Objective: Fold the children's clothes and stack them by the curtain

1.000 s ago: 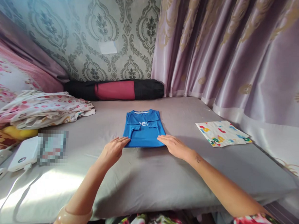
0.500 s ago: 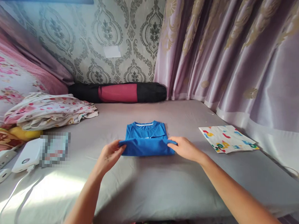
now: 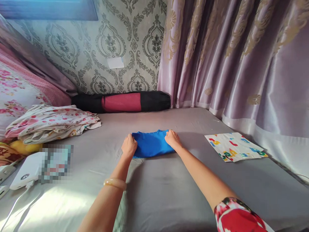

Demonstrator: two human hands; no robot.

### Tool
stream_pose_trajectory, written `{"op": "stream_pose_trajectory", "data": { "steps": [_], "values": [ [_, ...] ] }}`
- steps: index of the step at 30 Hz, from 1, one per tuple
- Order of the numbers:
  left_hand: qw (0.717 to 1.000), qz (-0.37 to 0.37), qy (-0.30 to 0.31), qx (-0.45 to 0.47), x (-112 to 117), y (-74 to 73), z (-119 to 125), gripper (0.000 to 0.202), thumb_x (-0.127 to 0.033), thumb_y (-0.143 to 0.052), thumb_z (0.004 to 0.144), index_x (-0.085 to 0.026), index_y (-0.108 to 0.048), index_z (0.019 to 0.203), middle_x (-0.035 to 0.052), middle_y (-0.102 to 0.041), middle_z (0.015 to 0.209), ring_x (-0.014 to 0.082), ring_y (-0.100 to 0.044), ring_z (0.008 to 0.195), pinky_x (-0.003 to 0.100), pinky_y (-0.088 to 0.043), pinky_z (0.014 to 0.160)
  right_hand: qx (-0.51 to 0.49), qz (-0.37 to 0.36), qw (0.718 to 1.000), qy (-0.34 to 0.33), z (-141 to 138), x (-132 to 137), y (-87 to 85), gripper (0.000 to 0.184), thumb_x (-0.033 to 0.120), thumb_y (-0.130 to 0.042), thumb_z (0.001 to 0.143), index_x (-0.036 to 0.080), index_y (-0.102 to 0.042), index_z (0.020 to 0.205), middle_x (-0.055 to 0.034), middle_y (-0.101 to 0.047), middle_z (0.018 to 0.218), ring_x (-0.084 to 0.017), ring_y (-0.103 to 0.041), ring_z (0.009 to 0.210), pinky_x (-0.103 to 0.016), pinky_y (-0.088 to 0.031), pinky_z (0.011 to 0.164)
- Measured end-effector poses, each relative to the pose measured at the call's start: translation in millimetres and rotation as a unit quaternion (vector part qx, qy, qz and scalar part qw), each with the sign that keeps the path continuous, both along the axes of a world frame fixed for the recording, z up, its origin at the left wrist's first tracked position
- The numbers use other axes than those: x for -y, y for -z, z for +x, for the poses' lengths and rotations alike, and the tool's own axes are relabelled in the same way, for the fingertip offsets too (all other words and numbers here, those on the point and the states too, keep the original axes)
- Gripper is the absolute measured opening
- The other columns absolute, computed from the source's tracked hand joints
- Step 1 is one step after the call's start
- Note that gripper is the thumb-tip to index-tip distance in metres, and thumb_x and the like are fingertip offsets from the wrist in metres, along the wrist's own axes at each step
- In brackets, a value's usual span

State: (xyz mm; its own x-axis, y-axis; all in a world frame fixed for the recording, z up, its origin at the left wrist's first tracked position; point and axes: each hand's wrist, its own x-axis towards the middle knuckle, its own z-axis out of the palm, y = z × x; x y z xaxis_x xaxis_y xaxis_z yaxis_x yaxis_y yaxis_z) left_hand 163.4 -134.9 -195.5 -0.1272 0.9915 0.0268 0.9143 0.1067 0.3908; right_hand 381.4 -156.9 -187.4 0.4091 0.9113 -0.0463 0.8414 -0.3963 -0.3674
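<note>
Blue shirt [image 3: 152, 144], between both hands [image 3: 129, 145] [image 3: 172, 138], far corners gripped

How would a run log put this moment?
left hand: grips blue cloth, left edge | right hand: grips it, right edge | blue cloth: on grey sheet
</note>
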Motion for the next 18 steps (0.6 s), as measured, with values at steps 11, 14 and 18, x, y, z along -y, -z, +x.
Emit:
{"op": "stream_pose_trajectory", "data": {
  "steps": [11,14,18],
  "values": [
    [0.998,0.003,0.008,-0.061,-9.0,9.6,6.0,0.034,-0.021,-0.024,0.097,-0.018,-0.051,0.118,0.0158,-0.064,0.111,0.0275,-0.068,0.094,0.037,-0.051,0.073,0.031,0.021,0.999,0.012,-8.9,-12.6,17.1,0.036,0.022,-0.022,0.102,0.01,-0.049,0.123,-0.0187,-0.069,0.106,-0.027,-0.066,0.102,-0.037,-0.046,0.084],
    [0.998,-0.001,0.01,-0.07,-12.3,12.0,6.8,0.034,-0.02,-0.024,0.097,-0.017,-0.05,0.118,0.0164,-0.064,0.11,0.0276,-0.068,0.093,0.037,-0.05,0.074,0.038,0.018,0.999,0.017,-8.1,-15.9,19.3,0.037,0.022,-0.02,0.103,0.01,-0.048,0.123,-0.0193,-0.069,0.105,-0.027,-0.066,0.103,-0.037,-0.046,0.085],
    [0.997,-0.004,0.015,-0.082,-17.5,15.8,6.4,0.035,-0.021,-0.023,0.097,-0.018,-0.051,0.118,0.0164,-0.064,0.108,0.0284,-0.068,0.092,0.038,-0.05,0.073,0.037,-0.009,0.999,0.024,-7.8,-21.1,18.1,0.037,0.02,-0.02,0.103,0.008,-0.047,0.124,-0.0209,-0.069,0.105,-0.025,-0.066,0.104,-0.035,-0.046,0.086]
  ]
}}
